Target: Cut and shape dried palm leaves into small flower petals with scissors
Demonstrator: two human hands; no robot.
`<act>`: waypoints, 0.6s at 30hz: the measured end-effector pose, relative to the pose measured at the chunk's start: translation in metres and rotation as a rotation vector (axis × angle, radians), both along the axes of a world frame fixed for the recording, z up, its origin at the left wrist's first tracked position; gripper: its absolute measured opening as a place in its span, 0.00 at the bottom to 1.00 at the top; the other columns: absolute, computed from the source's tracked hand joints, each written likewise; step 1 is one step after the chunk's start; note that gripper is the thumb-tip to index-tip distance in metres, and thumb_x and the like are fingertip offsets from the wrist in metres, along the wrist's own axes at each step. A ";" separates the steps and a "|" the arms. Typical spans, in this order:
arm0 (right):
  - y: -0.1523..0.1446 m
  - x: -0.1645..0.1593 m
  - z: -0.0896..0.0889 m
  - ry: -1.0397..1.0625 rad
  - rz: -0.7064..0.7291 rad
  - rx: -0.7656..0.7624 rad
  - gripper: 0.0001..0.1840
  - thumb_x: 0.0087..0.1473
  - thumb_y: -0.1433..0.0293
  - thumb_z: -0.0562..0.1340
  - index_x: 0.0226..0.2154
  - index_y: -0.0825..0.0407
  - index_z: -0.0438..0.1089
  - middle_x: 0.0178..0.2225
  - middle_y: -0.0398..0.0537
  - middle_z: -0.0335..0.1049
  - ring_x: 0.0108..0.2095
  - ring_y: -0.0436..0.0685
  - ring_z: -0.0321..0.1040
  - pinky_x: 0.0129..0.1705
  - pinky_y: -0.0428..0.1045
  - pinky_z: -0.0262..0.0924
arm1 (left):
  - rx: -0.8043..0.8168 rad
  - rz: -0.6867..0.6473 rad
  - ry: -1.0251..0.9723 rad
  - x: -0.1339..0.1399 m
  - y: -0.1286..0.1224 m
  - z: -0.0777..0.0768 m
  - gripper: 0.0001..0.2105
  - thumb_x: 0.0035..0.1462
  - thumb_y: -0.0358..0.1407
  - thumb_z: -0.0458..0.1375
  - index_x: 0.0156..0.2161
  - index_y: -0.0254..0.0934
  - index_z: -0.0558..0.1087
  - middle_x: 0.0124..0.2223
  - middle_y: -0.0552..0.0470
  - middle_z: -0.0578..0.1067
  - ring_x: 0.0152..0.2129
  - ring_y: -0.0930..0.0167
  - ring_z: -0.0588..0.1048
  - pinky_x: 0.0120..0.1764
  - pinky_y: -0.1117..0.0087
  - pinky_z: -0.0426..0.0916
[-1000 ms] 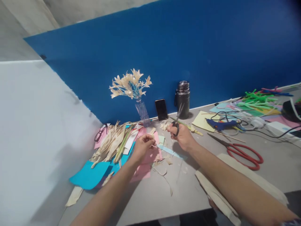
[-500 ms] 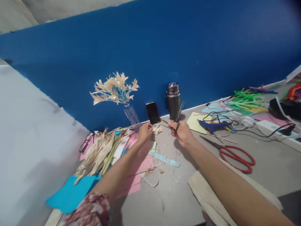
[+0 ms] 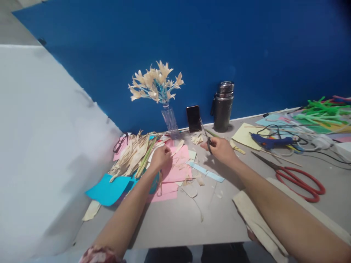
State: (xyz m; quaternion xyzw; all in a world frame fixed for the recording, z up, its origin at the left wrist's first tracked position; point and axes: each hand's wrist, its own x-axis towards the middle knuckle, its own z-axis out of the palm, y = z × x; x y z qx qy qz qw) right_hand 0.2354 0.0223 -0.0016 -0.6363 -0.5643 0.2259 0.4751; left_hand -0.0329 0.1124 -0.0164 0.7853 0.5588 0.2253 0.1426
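Note:
My left hand (image 3: 161, 157) is closed in a pinch above the pink paper (image 3: 173, 175). From its fingertips a small pale piece of dried husk (image 3: 179, 146) extends up and to the right. In my right hand (image 3: 222, 150) are small scissors (image 3: 209, 144), blades pointing up and away from me. Just beyond the scissors, a small heap of cut husk pieces (image 3: 196, 139) lies on the table. Left of my left hand is a pile of dried husk strips (image 3: 131, 155) with some green stalks.
Pale husk flowers (image 3: 156, 82) stand in a clear bottle (image 3: 170, 122). A phone (image 3: 193, 118) and a dark flask (image 3: 223, 107) stand by the blue wall. Red-handled scissors (image 3: 298, 182), a blue glue gun (image 3: 271, 141) and green pipe cleaners (image 3: 323, 112) lie to the right.
My hands have moved apart and nearer to me. The left now holds a husk piece over the pink paper. The view has shifted, so the scene sits further right.

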 end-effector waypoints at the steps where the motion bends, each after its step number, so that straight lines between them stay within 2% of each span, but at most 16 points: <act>1: 0.001 -0.001 -0.002 -0.079 -0.019 -0.010 0.19 0.45 0.55 0.67 0.17 0.50 0.66 0.18 0.44 0.65 0.21 0.53 0.58 0.24 0.48 0.46 | 0.017 0.005 0.034 0.003 -0.001 -0.005 0.05 0.50 0.34 0.57 0.29 0.36 0.74 0.30 0.48 0.76 0.30 0.66 0.73 0.32 0.68 0.61; 4: 0.004 -0.001 -0.009 -0.207 -0.040 -0.039 0.18 0.45 0.57 0.67 0.17 0.50 0.65 0.17 0.43 0.64 0.21 0.53 0.58 0.24 0.48 0.45 | 0.074 0.028 0.125 0.011 -0.005 -0.015 0.07 0.54 0.35 0.55 0.31 0.35 0.74 0.38 0.42 0.75 0.36 0.62 0.72 0.35 0.66 0.61; 7: 0.008 0.001 -0.015 -0.129 0.000 -0.057 0.17 0.43 0.58 0.68 0.16 0.51 0.65 0.17 0.42 0.64 0.20 0.52 0.58 0.23 0.47 0.46 | 0.129 0.041 0.194 0.013 -0.009 -0.017 0.12 0.59 0.34 0.50 0.30 0.35 0.74 0.39 0.40 0.74 0.37 0.61 0.72 0.36 0.65 0.61; 9: 0.009 0.000 -0.018 -0.065 0.034 -0.059 0.15 0.42 0.58 0.69 0.19 0.51 0.69 0.18 0.43 0.67 0.21 0.53 0.62 0.23 0.47 0.51 | 0.173 0.040 0.221 0.013 -0.014 -0.012 0.13 0.60 0.33 0.48 0.31 0.35 0.74 0.38 0.40 0.73 0.38 0.62 0.71 0.37 0.64 0.61; 11: 0.009 -0.002 -0.018 0.102 0.083 -0.068 0.14 0.41 0.59 0.70 0.25 0.51 0.72 0.23 0.44 0.72 0.23 0.54 0.66 0.23 0.47 0.57 | 0.223 0.029 0.228 0.013 -0.021 -0.002 0.12 0.61 0.33 0.48 0.32 0.36 0.74 0.38 0.41 0.73 0.38 0.62 0.71 0.38 0.64 0.61; 14: 0.005 -0.008 -0.013 0.562 0.215 -0.147 0.20 0.38 0.60 0.73 0.33 0.51 0.73 0.34 0.48 0.75 0.27 0.55 0.71 0.24 0.47 0.64 | 0.327 -0.035 0.229 0.016 -0.038 0.015 0.12 0.61 0.33 0.49 0.33 0.37 0.75 0.38 0.42 0.73 0.38 0.62 0.70 0.41 0.63 0.60; 16: 0.001 -0.013 -0.009 0.774 0.296 -0.216 0.20 0.41 0.57 0.72 0.33 0.52 0.72 0.37 0.52 0.75 0.30 0.55 0.73 0.25 0.47 0.65 | 0.451 -0.121 0.247 0.020 -0.051 0.023 0.13 0.61 0.33 0.48 0.32 0.38 0.75 0.36 0.43 0.74 0.35 0.63 0.70 0.40 0.62 0.59; 18: -0.003 -0.019 -0.005 0.862 0.346 -0.254 0.19 0.44 0.56 0.70 0.32 0.53 0.71 0.36 0.53 0.75 0.30 0.55 0.74 0.25 0.47 0.66 | 0.522 -0.204 0.232 0.024 -0.063 0.027 0.13 0.61 0.33 0.49 0.32 0.39 0.76 0.35 0.43 0.75 0.34 0.63 0.70 0.40 0.61 0.58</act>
